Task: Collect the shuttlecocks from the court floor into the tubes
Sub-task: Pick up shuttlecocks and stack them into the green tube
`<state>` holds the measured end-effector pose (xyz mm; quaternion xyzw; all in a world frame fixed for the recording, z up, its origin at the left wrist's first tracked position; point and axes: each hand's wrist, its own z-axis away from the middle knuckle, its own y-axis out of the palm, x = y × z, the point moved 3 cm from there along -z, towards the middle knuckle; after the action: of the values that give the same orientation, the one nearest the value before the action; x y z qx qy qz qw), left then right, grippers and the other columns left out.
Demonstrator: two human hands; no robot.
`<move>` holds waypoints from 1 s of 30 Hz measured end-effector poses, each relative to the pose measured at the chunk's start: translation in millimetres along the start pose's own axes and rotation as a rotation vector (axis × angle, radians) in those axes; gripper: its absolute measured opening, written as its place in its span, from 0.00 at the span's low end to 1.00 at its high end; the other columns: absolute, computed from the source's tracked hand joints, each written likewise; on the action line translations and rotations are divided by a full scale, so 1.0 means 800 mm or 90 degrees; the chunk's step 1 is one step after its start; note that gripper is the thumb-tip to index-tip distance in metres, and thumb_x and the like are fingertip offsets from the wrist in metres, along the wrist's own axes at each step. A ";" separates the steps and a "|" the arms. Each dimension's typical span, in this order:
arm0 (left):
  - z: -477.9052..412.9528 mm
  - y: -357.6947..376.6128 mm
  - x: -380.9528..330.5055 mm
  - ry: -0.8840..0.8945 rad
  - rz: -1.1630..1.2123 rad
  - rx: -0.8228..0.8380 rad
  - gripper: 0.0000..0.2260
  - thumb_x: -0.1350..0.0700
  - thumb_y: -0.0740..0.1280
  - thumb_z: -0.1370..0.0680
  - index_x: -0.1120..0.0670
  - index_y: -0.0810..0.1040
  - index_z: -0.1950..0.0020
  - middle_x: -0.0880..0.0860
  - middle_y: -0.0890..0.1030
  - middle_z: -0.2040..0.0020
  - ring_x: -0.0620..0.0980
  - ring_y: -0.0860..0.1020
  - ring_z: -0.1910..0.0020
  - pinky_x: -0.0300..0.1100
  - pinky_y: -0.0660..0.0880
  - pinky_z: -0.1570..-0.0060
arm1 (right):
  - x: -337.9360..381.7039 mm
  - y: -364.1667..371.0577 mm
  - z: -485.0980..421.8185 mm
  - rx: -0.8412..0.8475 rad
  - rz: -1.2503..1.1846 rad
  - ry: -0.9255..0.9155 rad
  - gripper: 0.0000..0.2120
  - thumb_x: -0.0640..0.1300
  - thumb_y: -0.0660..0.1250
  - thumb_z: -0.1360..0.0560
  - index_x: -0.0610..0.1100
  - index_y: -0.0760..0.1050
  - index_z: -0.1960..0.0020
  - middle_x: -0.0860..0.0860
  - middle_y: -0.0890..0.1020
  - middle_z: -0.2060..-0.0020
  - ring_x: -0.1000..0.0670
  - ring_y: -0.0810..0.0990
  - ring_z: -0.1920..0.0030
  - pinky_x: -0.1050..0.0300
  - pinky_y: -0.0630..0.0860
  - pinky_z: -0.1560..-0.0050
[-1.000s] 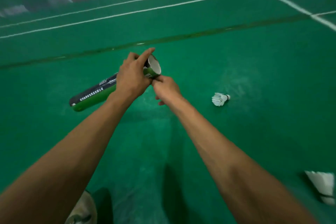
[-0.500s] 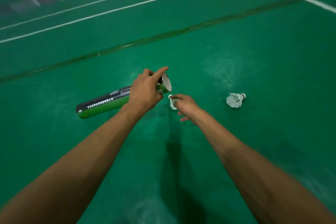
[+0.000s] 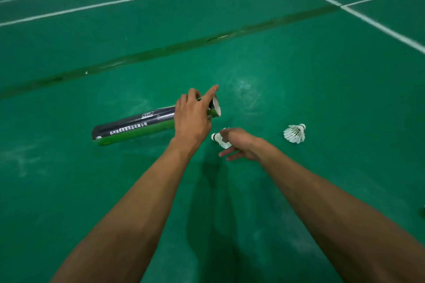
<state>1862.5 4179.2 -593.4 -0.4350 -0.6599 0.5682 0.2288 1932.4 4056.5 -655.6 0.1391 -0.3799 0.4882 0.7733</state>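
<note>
Left hand [image 3: 192, 122] held the black and green tube [image 3: 138, 126] near its open end, pointer finger stuck out, right hand [image 3: 241, 143] pinched a white shuttlecock [image 3: 219, 140] just below the tube's mouth, second shuttlecock [image 3: 295, 133] lay on the green floor [image 3: 322, 76] off to the right.

Both arms are stretched forward and down. The left hand [image 3: 193, 122] is curled around the tube [image 3: 135, 126], with the index finger held straight. A shuttlecock [image 3: 220, 141] is pinched by the right hand [image 3: 241, 142], whose other fingers are spread.
</note>
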 end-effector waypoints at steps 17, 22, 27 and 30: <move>-0.079 -0.023 -0.103 -0.051 0.218 -0.076 0.42 0.62 0.75 0.28 0.39 0.62 0.20 0.54 0.72 0.41 0.53 0.70 0.48 0.48 0.72 0.43 | 0.160 -0.185 0.149 -0.324 0.058 -0.369 0.20 0.25 0.69 0.26 0.36 0.79 0.36 0.44 0.84 0.42 0.50 0.82 0.42 0.56 0.77 0.36; -0.076 -0.035 -0.100 -0.028 0.254 -0.105 0.43 0.59 0.77 0.30 0.38 0.63 0.20 0.54 0.73 0.41 0.55 0.74 0.45 0.49 0.74 0.44 | 0.164 -0.183 0.151 -0.249 0.002 -0.426 0.20 0.25 0.73 0.29 0.36 0.80 0.38 0.45 0.85 0.46 0.51 0.85 0.46 0.59 0.80 0.40; -0.083 -0.060 -0.094 -0.015 0.377 -0.147 0.47 0.55 0.81 0.34 0.35 0.63 0.21 0.49 0.72 0.45 0.52 0.77 0.48 0.50 0.78 0.47 | 0.167 -0.184 0.152 -0.086 -0.170 -0.382 0.14 0.25 0.71 0.28 0.32 0.81 0.44 0.38 0.86 0.49 0.46 0.86 0.49 0.59 0.81 0.44; -0.084 -0.071 -0.094 0.000 0.390 -0.164 0.46 0.55 0.81 0.35 0.36 0.65 0.22 0.48 0.72 0.45 0.51 0.78 0.50 0.50 0.78 0.46 | 0.165 -0.197 0.155 0.000 -0.331 -0.361 0.13 0.25 0.69 0.28 0.29 0.80 0.43 0.37 0.85 0.47 0.45 0.85 0.47 0.57 0.82 0.43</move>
<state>1936.8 4155.1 -508.0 -0.6387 -0.5649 0.5224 -0.0092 2043.0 3993.0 -451.8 0.3605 -0.5305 0.2181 0.7356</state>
